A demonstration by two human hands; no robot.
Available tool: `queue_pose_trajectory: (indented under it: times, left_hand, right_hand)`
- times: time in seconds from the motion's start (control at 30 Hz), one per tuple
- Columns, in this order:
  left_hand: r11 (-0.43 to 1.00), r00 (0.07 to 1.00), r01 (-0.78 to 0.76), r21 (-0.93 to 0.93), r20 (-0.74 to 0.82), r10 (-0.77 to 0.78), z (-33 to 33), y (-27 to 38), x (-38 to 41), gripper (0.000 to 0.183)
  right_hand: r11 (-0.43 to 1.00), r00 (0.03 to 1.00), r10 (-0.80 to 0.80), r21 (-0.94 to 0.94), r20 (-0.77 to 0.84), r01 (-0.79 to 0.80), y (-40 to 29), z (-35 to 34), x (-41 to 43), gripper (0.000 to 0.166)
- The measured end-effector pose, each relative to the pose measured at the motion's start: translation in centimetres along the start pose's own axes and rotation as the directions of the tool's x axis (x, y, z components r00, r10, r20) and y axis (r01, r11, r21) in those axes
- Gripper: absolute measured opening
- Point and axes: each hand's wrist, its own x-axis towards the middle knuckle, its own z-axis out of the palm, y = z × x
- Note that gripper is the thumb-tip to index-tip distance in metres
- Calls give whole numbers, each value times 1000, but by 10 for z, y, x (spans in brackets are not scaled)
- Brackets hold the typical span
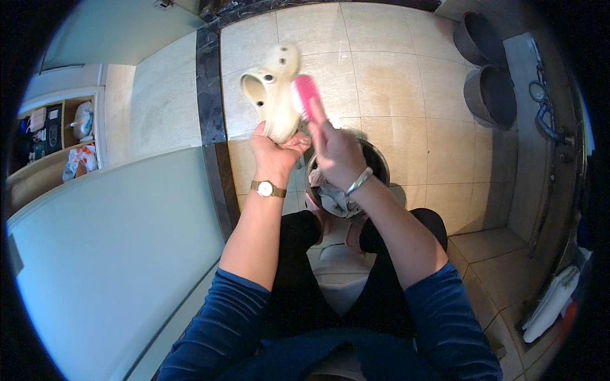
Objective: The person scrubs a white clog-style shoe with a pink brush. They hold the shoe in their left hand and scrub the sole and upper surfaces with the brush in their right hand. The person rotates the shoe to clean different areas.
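Note:
A cream foam clog [281, 107] is held up over the tiled floor, its heel end in my left hand [279, 150]. Its toe points away from me, and dark holes and a strap rivet show on it. My right hand [339, 155] grips a pink scrubbing brush [309, 95] with white bristles, which lie against or very close to the clog's right side; blur hides whether they touch. Below my hands stands a round basin [382, 166] with wet-looking cloth [336, 197] inside, partly covered by my right wrist.
Two dark buckets [479, 40] [491, 97] stand by the right wall, near a hose [543, 121]. A frosted glass panel [128, 238] and a dark stone threshold [212, 90] run along the left. Shelves [71, 147] hold bags beyond. My feet in pink slippers [353, 235] flank the basin's near side.

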Motion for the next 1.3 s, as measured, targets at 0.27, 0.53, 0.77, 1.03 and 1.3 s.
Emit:
queue_pose_trajectory:
  times: [0.27, 0.53, 0.77, 1.03, 1.3]
  left_hand:
    - [995, 986, -97, 26, -131, 99, -2, 4, 12, 41]
    - [987, 990, -110, 118, -76, 119, -10, 7, 14, 39]
    - [986, 980, -62, 157, -176, 90, -4, -3, 13, 38]
    - [973, 1000, -14, 230, 22, 9, -16, 4, 13, 35]
    - [940, 995, 70, 334, -87, -44, -15, 3, 10, 41]
  right_hand:
    - [994, 996, -68, -82, 57, 73, -2, 5, -16, 51]
    - [994, 994, -104, -39, 44, 106, -25, 15, -35, 53]
    - [996, 996, -76, -40, -40, 74, -8, 3, -19, 52]
    - [999, 999, 37, -37, -10, -38, -3, -14, 6, 50]
    - [988, 990, 100, -108, -101, -111, 7, -20, 16, 43]
